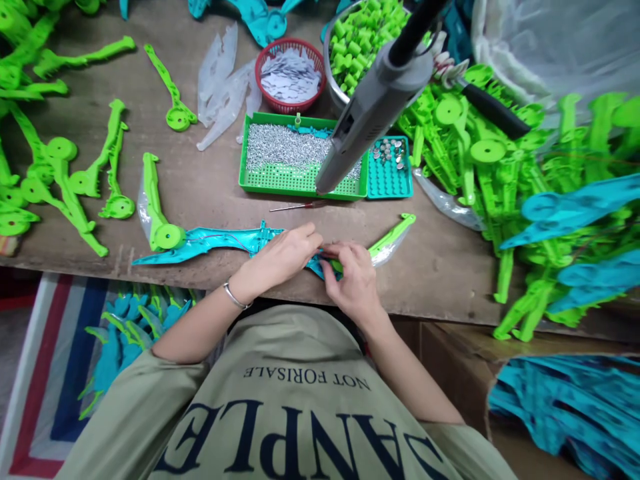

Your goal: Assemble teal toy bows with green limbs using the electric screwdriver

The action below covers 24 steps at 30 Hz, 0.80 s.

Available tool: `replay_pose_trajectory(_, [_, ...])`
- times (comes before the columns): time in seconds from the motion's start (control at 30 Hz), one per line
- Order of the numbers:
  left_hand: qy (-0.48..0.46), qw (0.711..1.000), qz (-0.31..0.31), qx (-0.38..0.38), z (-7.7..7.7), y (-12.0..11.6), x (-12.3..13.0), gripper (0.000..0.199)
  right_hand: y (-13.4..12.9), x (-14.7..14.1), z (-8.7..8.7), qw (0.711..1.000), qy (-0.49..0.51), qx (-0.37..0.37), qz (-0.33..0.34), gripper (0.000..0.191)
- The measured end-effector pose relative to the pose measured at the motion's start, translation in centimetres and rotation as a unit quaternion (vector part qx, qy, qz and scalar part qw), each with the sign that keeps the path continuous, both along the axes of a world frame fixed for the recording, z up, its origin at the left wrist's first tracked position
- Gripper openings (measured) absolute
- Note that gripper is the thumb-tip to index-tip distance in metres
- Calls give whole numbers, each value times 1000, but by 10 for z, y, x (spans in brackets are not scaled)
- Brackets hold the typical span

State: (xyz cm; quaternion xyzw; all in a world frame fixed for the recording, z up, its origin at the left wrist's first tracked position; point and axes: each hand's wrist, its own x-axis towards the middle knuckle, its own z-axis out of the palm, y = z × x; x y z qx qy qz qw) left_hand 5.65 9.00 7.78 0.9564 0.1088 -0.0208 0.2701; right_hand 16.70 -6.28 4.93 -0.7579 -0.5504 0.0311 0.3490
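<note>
A long blue plastic part (215,241) lies along the table's front edge, with a green arm piece (169,235) at its left end and another green arm piece (393,239) with a clear blade at its right. My left hand (293,250) rests over the middle of the blue part, fingers bent together; what its fingertips hold is hidden. My right hand (353,277) pinches at the blue part's right section, where the green piece joins. A thin reddish wire runs along the blue part's left side.
A green tray (280,177) of screws, a small blue tray (390,190) of round metal pieces and a screwdriver (293,207) lie ahead. A grey electric tool (370,107) hangs above. Green parts (480,150) pile at right; a red basket (291,107) stands behind.
</note>
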Motion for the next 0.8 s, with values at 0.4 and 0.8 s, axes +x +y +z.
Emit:
replay_pose_trajectory(0.4, [61,998,0,2,10,-3,4,17,-17,10,15,980,-138,-29,143,28])
replay_pose_trajectory(0.8, [71,997,-15,33,13,-4,-2,25,-13,20,5,979,-126,28,159,27])
